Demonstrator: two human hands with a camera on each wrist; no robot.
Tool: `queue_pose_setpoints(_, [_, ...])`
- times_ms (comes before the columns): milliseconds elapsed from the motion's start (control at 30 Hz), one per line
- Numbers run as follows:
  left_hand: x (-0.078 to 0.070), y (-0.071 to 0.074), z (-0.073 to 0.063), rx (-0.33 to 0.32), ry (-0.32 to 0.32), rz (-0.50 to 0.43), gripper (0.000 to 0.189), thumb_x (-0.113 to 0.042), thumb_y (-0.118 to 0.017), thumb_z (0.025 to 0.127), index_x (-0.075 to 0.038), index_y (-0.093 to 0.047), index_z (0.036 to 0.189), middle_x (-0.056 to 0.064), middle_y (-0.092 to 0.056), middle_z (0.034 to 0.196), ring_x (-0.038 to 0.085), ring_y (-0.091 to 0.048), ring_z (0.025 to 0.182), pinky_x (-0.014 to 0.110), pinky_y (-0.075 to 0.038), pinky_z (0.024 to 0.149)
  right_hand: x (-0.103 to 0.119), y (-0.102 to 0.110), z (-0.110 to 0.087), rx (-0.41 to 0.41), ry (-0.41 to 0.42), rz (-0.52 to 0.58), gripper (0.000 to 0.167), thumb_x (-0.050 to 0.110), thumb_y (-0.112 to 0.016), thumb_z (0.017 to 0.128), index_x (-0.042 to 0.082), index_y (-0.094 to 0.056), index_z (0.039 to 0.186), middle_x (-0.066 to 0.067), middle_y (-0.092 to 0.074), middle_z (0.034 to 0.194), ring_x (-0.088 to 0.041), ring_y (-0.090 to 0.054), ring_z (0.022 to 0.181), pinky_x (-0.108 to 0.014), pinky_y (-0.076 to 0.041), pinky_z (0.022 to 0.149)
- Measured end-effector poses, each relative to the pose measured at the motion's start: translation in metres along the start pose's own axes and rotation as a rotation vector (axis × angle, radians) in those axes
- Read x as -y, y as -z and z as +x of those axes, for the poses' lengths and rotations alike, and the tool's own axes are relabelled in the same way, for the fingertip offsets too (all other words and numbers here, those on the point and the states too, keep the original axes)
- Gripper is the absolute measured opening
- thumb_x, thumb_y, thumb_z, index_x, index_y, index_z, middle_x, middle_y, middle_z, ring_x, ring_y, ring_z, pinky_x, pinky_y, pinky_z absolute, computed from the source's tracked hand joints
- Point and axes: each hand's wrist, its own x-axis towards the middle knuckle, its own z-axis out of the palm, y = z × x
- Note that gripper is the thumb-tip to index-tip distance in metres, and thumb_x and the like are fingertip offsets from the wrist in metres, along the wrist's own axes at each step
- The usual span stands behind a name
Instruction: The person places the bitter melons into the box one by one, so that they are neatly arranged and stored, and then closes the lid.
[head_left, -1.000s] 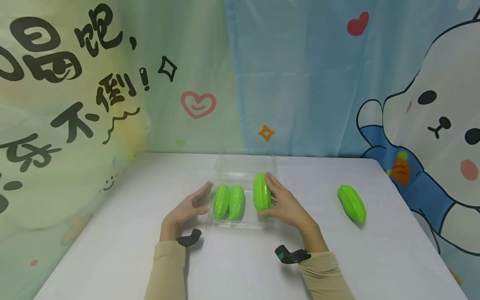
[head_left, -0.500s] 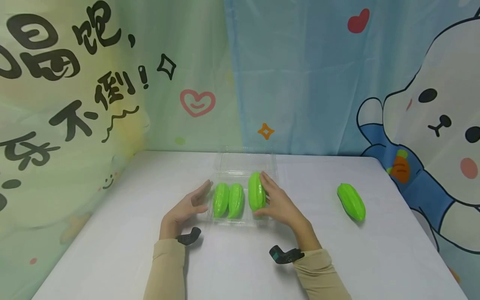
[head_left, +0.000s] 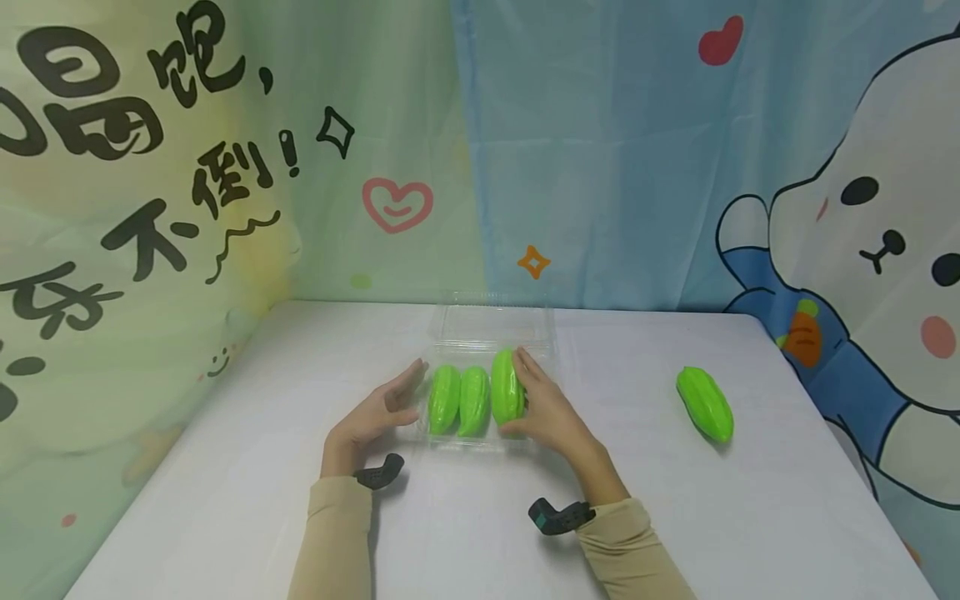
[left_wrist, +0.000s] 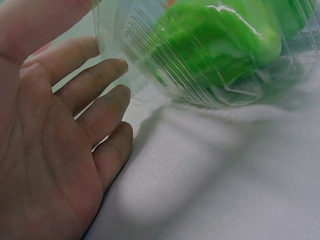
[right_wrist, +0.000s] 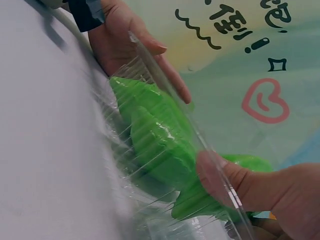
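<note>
A clear plastic box (head_left: 491, 325) stands with its lid folded back. Two ridged, oblong green fruits lie in its tray, one at the left (head_left: 444, 402) and one beside it (head_left: 473, 403). My right hand (head_left: 553, 417) holds a third green fruit (head_left: 506, 390) between thumb and fingers, close along the right side of those two. Its thumb shows behind the clear box wall in the right wrist view. At the box's left side, my left hand (head_left: 377, 421) holds nothing; its fingers (left_wrist: 95, 85) are loosely extended near the ribbed wall.
Another green fruit (head_left: 705, 405) lies on the white tablecloth (head_left: 622, 350) to the right. A printed curtain (head_left: 585, 167) hangs behind the table's far edge. Each wrist wears a black camera, the left one (head_left: 379, 472) and the right one (head_left: 561, 517).
My right hand has carried the third fruit leftward, from the tray's right side to close beside the other two. My left hand has stayed in place.
</note>
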Motion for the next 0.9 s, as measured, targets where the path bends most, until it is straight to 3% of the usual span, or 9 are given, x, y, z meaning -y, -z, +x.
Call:
queue_pose_setpoints(200, [-0.0001,-0.0008,0.0004,-0.005,-0.006,0.027,0.085,-0.007,-0.066,0.087,-0.016,-0.013,0.153,0.005,-0.013,0.161,0.025,-0.011,0.148,0.036,-0.011,0.120,-0.0013,-0.0030,-0.0001,-0.002,-0.018,-0.021,0.117,0.018,-0.089,0.063,0.006,-0.014,0.152,-0.011,-0.009,0.161,-0.032,-0.015,0.147,-0.048,-0.026,0.117])
queue_pose_setpoints(900, [-0.0039,-0.0020,0.0002,-0.004,0.006,0.005,0.086,-0.006,-0.066,0.087,-0.015,-0.012,0.154,0.004,-0.012,0.161,0.023,-0.011,0.148,0.033,-0.011,0.120,-0.0002,-0.0084,0.0004,-0.004,-0.044,-0.110,0.117,0.022,-0.089,0.062,0.005,-0.016,0.151,-0.011,-0.010,0.161,-0.032,-0.021,0.145,-0.048,-0.031,0.115])
